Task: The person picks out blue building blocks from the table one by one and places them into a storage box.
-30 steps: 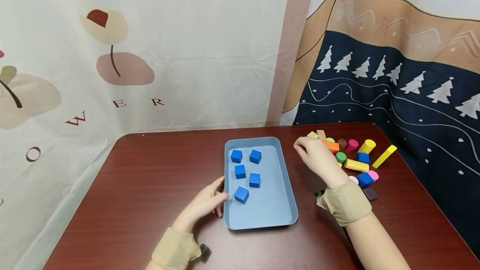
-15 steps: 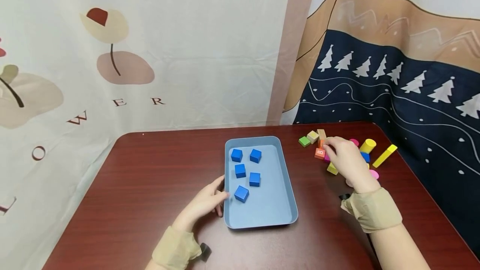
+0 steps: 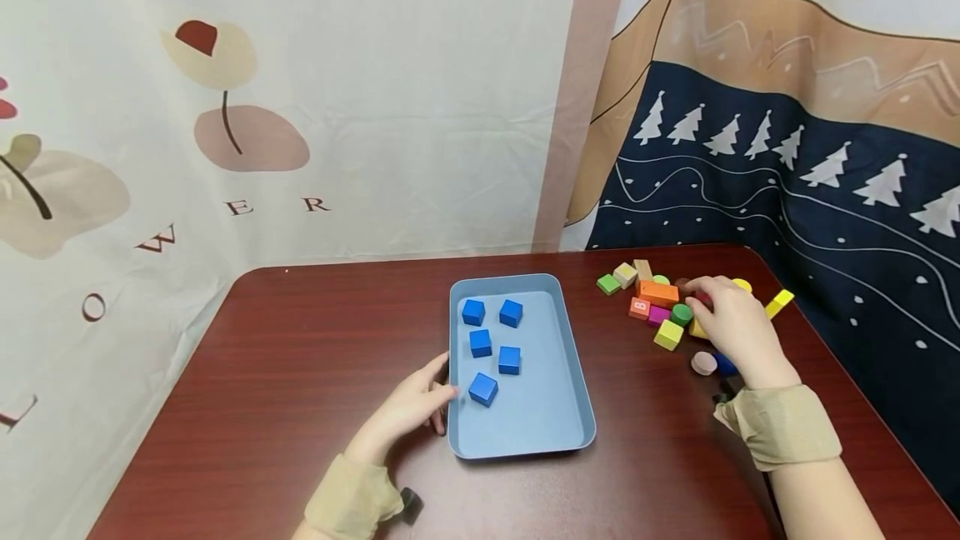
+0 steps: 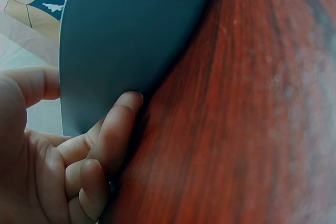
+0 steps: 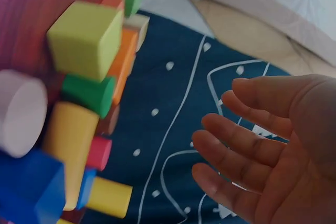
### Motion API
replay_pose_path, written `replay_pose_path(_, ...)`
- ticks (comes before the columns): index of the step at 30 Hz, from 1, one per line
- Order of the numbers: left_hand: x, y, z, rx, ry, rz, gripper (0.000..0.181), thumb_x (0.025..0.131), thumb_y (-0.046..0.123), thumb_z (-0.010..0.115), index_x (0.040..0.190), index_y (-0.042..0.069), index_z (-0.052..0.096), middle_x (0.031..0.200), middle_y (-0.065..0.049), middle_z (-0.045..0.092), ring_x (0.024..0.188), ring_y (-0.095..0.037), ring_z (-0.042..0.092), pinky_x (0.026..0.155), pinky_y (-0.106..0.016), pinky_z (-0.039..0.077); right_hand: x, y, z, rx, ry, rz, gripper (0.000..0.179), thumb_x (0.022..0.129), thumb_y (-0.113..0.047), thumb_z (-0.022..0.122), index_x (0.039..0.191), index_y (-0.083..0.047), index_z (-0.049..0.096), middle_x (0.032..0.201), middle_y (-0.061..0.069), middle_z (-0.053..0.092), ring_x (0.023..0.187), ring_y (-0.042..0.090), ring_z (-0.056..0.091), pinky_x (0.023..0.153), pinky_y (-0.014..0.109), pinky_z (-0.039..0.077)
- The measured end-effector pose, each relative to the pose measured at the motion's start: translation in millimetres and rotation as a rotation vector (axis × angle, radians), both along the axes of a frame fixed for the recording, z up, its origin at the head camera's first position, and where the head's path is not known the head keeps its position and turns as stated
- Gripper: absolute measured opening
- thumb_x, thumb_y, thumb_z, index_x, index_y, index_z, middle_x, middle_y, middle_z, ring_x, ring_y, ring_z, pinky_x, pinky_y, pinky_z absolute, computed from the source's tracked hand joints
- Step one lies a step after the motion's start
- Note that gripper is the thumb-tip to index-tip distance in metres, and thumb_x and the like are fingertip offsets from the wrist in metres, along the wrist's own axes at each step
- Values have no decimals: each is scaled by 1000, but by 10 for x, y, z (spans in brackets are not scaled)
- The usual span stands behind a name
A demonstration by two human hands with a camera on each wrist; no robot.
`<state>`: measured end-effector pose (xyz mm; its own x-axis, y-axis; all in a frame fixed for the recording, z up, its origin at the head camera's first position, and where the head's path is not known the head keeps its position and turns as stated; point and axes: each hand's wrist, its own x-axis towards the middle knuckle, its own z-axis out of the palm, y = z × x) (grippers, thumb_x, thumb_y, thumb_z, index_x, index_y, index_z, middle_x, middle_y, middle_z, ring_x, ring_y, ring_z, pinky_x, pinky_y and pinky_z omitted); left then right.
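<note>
My left hand (image 3: 411, 398) holds the light blue tray (image 3: 573, 440) at its left rim. In the left wrist view its thumb (image 4: 42, 83) lies over the rim, while curled fingers (image 4: 116, 132) touch the outer wall. Several blue cubes (image 3: 509, 361) sit in the tray's left half. My right hand (image 3: 738, 332) hovers above the heap of coloured blocks at the right and hides part of it. In the right wrist view that hand (image 5: 252, 150) has loosely spread fingers with nothing between them. Below it lie a blue block (image 5: 31, 187), a yellow cylinder (image 5: 71, 145) and a lime cube (image 5: 86, 38).
Around the heap's left side are an orange block (image 3: 657, 293), a green cylinder (image 3: 681, 315), a light green block (image 3: 608, 283) and a pale round piece (image 3: 703, 363). The dark red-brown table (image 3: 315, 340) ends at printed curtains (image 3: 420, 107) behind it.
My right hand has moved rightward across the heap, uncovering the orange, green and lime blocks at its left. The left hand, tray and blue cubes have stayed in place.
</note>
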<state>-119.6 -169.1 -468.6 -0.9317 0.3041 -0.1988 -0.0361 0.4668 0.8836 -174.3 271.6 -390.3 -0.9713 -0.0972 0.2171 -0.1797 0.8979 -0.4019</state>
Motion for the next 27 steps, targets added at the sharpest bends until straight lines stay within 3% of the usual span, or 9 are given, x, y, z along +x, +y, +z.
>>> replay_pose_path(13, -18, -3, -8, -5, -13, -1, 65, 93, 20, 58, 149, 3, 29, 61, -5, 59, 44, -24, 57, 45, -34, 46, -109, 307, -200, 102, -86, -60, 35, 90, -12, 64, 119, 7, 56, 115, 34, 49, 86, 46, 56, 73, 63, 46)
replay_pose_path(27, -13, -3, -10, -13, -2, -3, 66, 93, 21, 58, 149, 3, 29, 57, -7, 58, 44, -24, 58, 46, -33, 45, -174, 461, -348, 137, -140, -76, 37, 90, -13, 64, 118, 9, 55, 114, 36, 48, 89, 49, 53, 77, 66, 43)
